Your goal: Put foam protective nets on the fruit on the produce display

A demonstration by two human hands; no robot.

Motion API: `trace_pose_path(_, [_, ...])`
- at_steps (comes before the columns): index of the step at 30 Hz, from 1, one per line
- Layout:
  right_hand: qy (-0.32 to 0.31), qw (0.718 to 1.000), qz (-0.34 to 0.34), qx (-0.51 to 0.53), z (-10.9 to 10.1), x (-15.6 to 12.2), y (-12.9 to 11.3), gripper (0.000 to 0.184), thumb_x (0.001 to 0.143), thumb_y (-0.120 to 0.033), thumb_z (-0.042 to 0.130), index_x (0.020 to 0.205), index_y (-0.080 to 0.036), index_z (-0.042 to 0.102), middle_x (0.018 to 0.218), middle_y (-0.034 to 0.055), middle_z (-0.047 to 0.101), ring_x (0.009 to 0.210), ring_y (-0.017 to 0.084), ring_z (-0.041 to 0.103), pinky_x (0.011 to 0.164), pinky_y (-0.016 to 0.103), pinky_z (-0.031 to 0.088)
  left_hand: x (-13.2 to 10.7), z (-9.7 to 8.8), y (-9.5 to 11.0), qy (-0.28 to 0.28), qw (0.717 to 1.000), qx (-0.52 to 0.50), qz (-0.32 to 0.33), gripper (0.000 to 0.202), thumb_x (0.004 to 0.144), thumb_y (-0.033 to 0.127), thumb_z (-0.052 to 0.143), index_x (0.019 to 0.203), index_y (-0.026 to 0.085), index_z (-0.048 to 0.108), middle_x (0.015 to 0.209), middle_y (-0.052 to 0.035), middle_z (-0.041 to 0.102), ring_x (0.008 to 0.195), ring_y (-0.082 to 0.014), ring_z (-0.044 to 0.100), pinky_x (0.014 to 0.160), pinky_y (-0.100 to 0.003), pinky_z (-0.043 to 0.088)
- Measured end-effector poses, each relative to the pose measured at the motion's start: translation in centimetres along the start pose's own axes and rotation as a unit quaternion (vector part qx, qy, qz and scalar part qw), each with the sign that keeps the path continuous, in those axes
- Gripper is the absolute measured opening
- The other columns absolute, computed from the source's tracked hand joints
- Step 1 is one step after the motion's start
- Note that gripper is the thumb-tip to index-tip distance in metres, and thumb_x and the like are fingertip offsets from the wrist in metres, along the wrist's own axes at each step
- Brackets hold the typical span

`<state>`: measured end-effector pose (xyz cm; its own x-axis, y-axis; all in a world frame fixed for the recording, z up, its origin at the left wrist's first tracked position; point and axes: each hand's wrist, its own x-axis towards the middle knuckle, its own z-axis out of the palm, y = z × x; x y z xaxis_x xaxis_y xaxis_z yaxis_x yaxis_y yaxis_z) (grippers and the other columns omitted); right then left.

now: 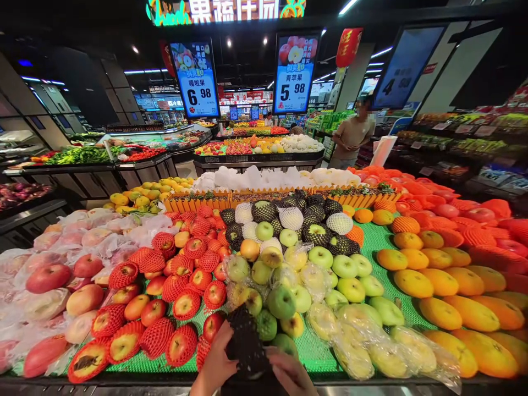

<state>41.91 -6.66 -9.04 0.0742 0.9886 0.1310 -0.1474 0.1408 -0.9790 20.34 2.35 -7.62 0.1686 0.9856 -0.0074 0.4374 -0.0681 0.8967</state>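
Note:
At the front edge of the fruit stand my left hand (218,356) is closed on the left side of a black foam fruit net (246,338). My right hand (291,369) grips its lower right side, with the fingers bent towards it. Whether a fruit sits inside the net cannot be made out. Just beyond it lie loose green apples (281,302), some in clear plastic bags. To the left are red apples (181,345) in red foam nets. Further back, green apples in black foam nets (317,234) are heaped with a few in white nets (291,218).
Oranges (441,283) lie in rows on the green mat (377,242) at right. Wrapped pink apples (49,278) fill the left. A small orange fence (198,202) crosses behind the heap. Price screens (294,74) hang above. A person (353,135) stands beyond the stand.

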Motion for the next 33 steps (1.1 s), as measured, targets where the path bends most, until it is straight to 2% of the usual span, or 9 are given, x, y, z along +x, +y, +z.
trace_pose_path(2, [0.014,0.999,0.009,-0.038,-1.0,0.7,0.1,0.042,0.094,-0.063,0.057,0.11,-0.031,0.079,0.123,0.0088,0.074,0.121,0.026,0.066,0.107,0.037,0.052,0.1,-0.5,-1.9,0.068,0.998,-0.012,0.0,0.048,0.042,0.044,0.084,0.085,0.022,0.081,0.112,-0.0194,0.079,0.117,-0.0464,0.067,0.103,-0.062,0.052])
trace_pose_path(5, [0.146,0.984,0.051,-0.09,-3.3,1.6,0.6,0.056,0.088,-0.072,0.059,0.1,-0.022,0.079,0.111,0.0127,0.076,0.109,0.028,0.07,0.099,0.038,0.057,0.2,-1.1,-2.9,0.117,0.993,-0.008,0.015,0.056,0.039,0.059,0.087,0.081,0.023,0.08,0.104,-0.0171,0.081,0.111,-0.0438,0.07,0.099,-0.059,0.056])
trace_pose_path(9, [0.285,0.946,0.055,-0.142,-5.9,1.6,1.4,0.061,0.083,-0.074,0.062,0.1,-0.017,0.074,0.109,0.0163,0.074,0.1,0.031,0.07,0.093,0.043,0.058,0.4,-1.4,0.1,0.064,0.997,-0.005,0.036,0.048,0.049,0.051,0.085,0.087,0.023,0.081,0.105,-0.0159,0.081,0.11,-0.0432,0.071,0.098,-0.058,0.057])
trace_pose_path(13, [0.238,0.938,-0.015,-0.251,-5.7,2.3,1.2,0.051,0.091,-0.058,0.061,0.121,-0.018,0.066,0.131,0.0166,0.063,0.122,0.033,0.06,0.106,0.049,0.049,1.1,-1.4,3.9,-0.047,0.994,-0.027,0.093,0.039,0.062,0.028,0.073,0.1,0.024,0.081,0.117,-0.0112,0.079,0.118,-0.0381,0.068,0.109,-0.053,0.051])
trace_pose_path(16, [0.221,0.925,-0.065,-0.304,-4.8,4.1,0.2,0.049,0.095,-0.049,0.058,0.134,-0.019,0.056,0.143,0.0152,0.052,0.136,0.031,0.047,0.115,0.051,0.04,1.8,-1.4,3.9,-0.037,0.998,-0.014,0.057,0.047,0.053,0.018,0.07,0.098,0.022,0.081,0.12,-0.0124,0.078,0.122,-0.0407,0.066,0.111,-0.057,0.048])
trace_pose_path(21, [0.201,0.923,-0.038,-0.325,-4.5,5.2,-0.7,0.027,0.095,-0.046,0.056,0.104,-0.021,0.061,0.097,0.0071,0.062,0.091,0.024,0.059,0.081,0.039,0.054,2.4,-1.9,1.0,0.008,1.0,-0.003,0.027,0.05,0.047,0.02,0.071,0.096,0.021,0.08,0.121,-0.015,0.077,0.125,-0.042,0.064,0.113,-0.061,0.045])
trace_pose_path(24, [0.165,0.926,-0.028,-0.337,-3.9,3.2,1.1,0.019,0.083,-0.035,0.067,0.096,-0.022,0.066,0.093,0.0069,0.065,0.088,0.027,0.062,0.081,0.042,0.054,2.3,-2.2,0.0,0.024,0.999,0.003,0.022,0.048,0.048,0.022,0.074,0.095,0.021,0.078,0.118,-0.0149,0.078,0.123,-0.0419,0.065,0.11,-0.061,0.048])
trace_pose_path(30, [0.125,0.903,0.051,-0.407,-1.8,-0.6,6.4,0.074,0.067,-0.027,0.08,0.138,-0.026,0.06,0.137,0.0137,0.057,0.121,0.039,0.059,0.095,0.046,0.054,2.6,-2.1,0.1,0.013,0.999,0.009,0.049,0.043,0.054,0.032,0.08,0.096,0.023,0.078,0.112,-0.0116,0.078,0.117,-0.0378,0.068,0.105,-0.054,0.053])
trace_pose_path(33, [0.131,0.893,0.068,-0.425,-1.5,-0.5,6.8,0.075,0.063,-0.02,0.078,0.136,-0.023,0.061,0.137,0.015,0.055,0.123,0.039,0.057,0.097,0.045,0.054,3.0,-1.5,0.4,0.021,0.998,-0.015,0.062,0.045,0.055,0.041,0.083,0.096,0.023,0.077,0.11,-0.013,0.078,0.117,-0.0391,0.068,0.105,-0.056,0.053])
